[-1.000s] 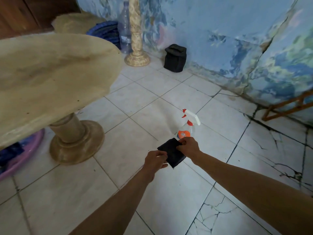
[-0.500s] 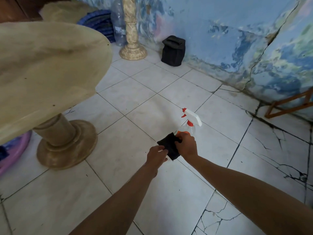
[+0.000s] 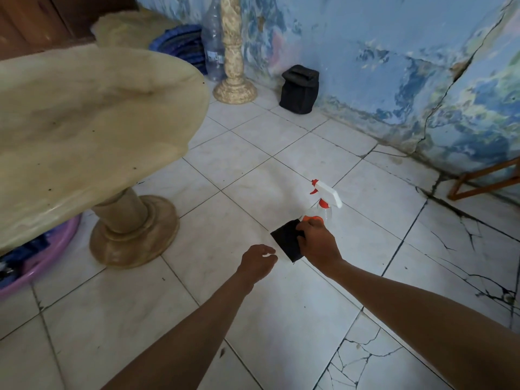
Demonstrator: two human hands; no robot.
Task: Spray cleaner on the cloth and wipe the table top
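A folded black cloth (image 3: 285,240) hangs from my right hand (image 3: 319,244), which grips its right edge above the floor. Just beyond that hand a clear spray bottle (image 3: 323,205) with a white and orange trigger head stands on the tiles. My left hand (image 3: 257,261) hovers a little left of the cloth, fingers loosely curled, holding nothing. The beige stone table top (image 3: 84,122) fills the left side, dusty with dark specks, on a thick pedestal (image 3: 132,226).
A stone column (image 3: 233,60), a plastic water bottle (image 3: 212,49) and a black bag (image 3: 299,90) stand along the blue wall. A purple basin (image 3: 42,261) lies under the table. A wooden frame (image 3: 484,178) is at the right. Cracked white tiles cover the floor.
My left hand has let go of the cloth and drawn back to the left. The right hand still holds the cloth by the bottle. The view has shifted slightly.
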